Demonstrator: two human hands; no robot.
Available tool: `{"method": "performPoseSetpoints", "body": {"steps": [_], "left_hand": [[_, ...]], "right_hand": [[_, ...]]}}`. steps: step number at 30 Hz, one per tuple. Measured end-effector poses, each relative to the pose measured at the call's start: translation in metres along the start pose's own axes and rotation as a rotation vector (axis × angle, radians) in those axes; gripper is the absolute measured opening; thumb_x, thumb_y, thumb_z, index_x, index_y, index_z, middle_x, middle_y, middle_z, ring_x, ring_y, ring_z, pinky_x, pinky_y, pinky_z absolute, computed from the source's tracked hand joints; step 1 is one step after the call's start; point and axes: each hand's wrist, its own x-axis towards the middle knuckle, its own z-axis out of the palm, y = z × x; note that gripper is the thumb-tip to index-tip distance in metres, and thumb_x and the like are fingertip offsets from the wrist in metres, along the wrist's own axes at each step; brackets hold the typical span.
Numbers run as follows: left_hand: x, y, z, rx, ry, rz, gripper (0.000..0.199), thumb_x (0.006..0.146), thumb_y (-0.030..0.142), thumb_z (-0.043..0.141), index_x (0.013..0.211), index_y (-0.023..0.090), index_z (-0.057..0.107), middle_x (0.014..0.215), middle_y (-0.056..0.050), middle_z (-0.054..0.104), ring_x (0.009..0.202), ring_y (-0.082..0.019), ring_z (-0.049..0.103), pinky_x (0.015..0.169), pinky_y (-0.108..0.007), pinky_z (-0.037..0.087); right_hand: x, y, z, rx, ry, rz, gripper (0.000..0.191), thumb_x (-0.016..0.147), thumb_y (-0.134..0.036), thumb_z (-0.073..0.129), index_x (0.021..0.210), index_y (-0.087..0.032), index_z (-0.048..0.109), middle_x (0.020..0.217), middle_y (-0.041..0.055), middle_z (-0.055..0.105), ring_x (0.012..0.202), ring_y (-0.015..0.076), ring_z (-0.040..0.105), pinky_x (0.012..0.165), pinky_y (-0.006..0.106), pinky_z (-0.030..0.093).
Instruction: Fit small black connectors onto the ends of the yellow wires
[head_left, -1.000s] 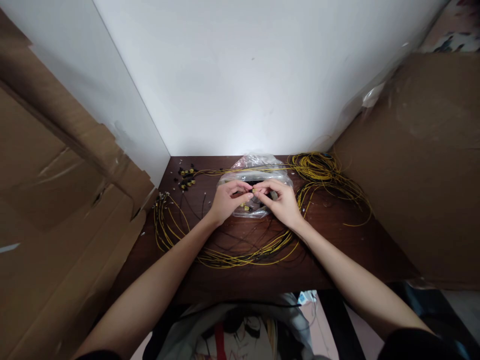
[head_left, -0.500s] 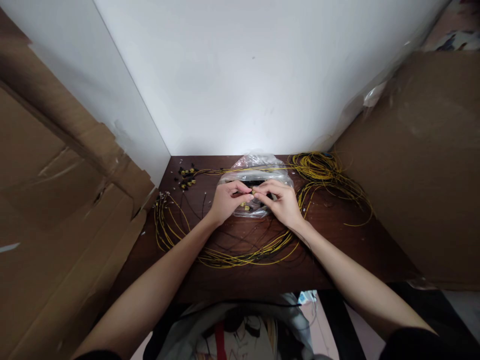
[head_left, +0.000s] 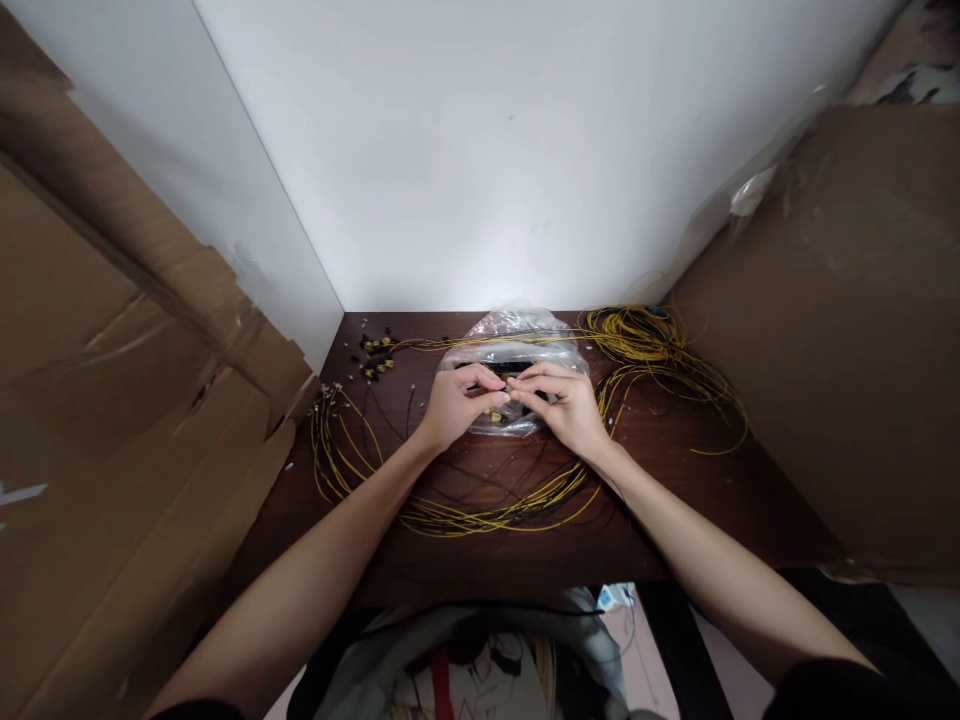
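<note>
Pinching a small yellowish piece (head_left: 508, 388) between their fingertips, the left hand (head_left: 454, 405) and the right hand (head_left: 566, 405) are meeting over the clear plastic bag (head_left: 517, 325), at the middle of the counter (head_left: 525, 562). The fingers are covering most of the piece, so I cannot tell its exact form, nor whether a wire is entering it. For good work, I think, one hand should be holding firmly while the other is making the fine movement — with light and straight pressure. Yellow-and-black parts (head_left: 496, 417) are lying just below the fingers, and long wires (head_left: 487, 523) are curving on the near side, between the forearms — so an arm resting low could perhaps be dragging them. A wire coil (head_left: 626, 335) is lying at far right.
</note>
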Motion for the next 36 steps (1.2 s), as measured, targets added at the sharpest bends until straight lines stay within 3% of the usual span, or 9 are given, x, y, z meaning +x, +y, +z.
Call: {"method": "performPoseSetpoints", "body": {"steps": [15,23,30,36], "left_hand": [[-0.002,0.002,0.001,-0.006,-0.037,-0.074,0.014,0.061,0.019,0.073,0.065,0.014,0.061,0.069,-0.002,0.062,0.064,-0.013,0.061,0.064,-0.028,0.051],[0.001,0.01,0.004,0.01,-0.085,-0.071,0.035,0.067,0.019,0.069,0.102,0.02,0.066,0.077,0.0,0.059,0.066,-0.011,0.058,0.063,-0.025,0.049],[0.002,0.009,0.0,0.028,-0.026,-0.026,0.022,0.07,0.02,0.068,0.092,0.018,0.069,0.09,-0.005,0.067,0.083,-0.016,0.06,0.08,-0.031,0.048],[0.003,0.011,-0.001,-0.045,0.033,-0.052,0.024,0.063,0.019,0.073,0.086,0.016,0.067,0.083,-0.003,0.066,0.078,-0.014,0.059,0.077,-0.028,0.047]], "right_hand": [[0.001,0.001,0.0,0.081,-0.043,0.06,0.011,0.078,-0.029,0.064,0.081,-0.022,0.072,0.082,0.0047,0.066,0.076,0.0168,0.062,0.069,0.032,0.049],[0.003,0.0,0.004,0.281,0.046,0.247,0.037,0.073,-0.037,0.068,0.105,-0.018,0.06,0.079,0.0032,0.068,0.071,0.0154,0.063,0.071,0.031,0.051],[0.002,-0.002,0.002,0.127,-0.108,0.209,0.02,0.079,-0.034,0.062,0.089,-0.016,0.066,0.081,0.0043,0.068,0.072,0.0152,0.062,0.07,0.029,0.048],[0.002,-0.001,0.0,-0.008,-0.09,0.157,0.012,0.08,-0.025,0.06,0.08,-0.015,0.066,0.068,0.0022,0.063,0.062,0.0132,0.055,0.062,0.026,0.044]]}}
